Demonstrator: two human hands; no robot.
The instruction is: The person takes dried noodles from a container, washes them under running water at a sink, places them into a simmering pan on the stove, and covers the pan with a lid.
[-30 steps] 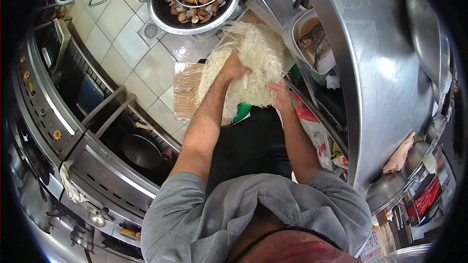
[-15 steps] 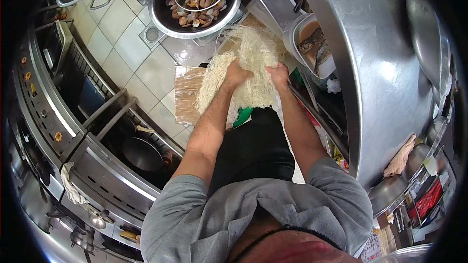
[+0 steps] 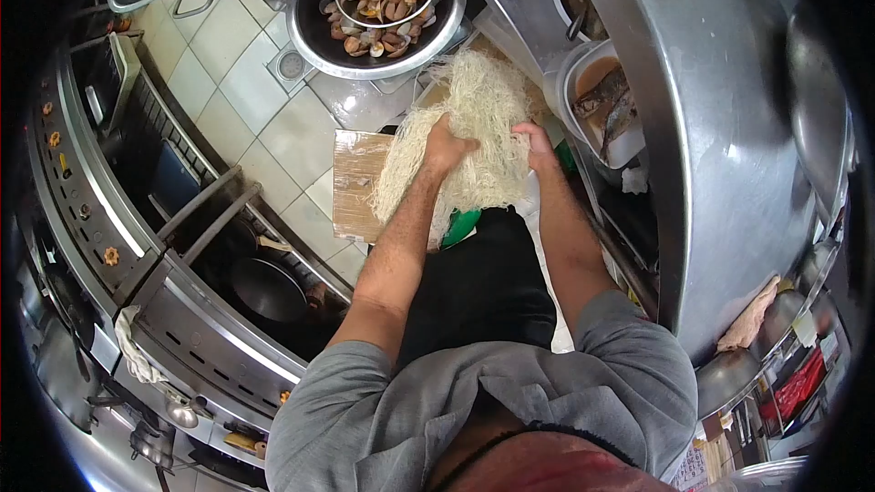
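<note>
Brown and flat, wrapped in shiny clear film: cardboard, bare along the left edge and at both left corners. Across its right part, hiding the right edge, spread in a loose tangle: thin, pale noodles, overhanging towards the lower right corner.

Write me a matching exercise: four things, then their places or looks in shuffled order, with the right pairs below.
1. Pale strands
2. Shellfish
3. Fish
4. Pan

A. Black and round
B. At the left hand and right hand
C. In a white container
D. In the steel basin and the smaller bowl

Pairs: 1-B, 2-D, 3-C, 4-A
</note>
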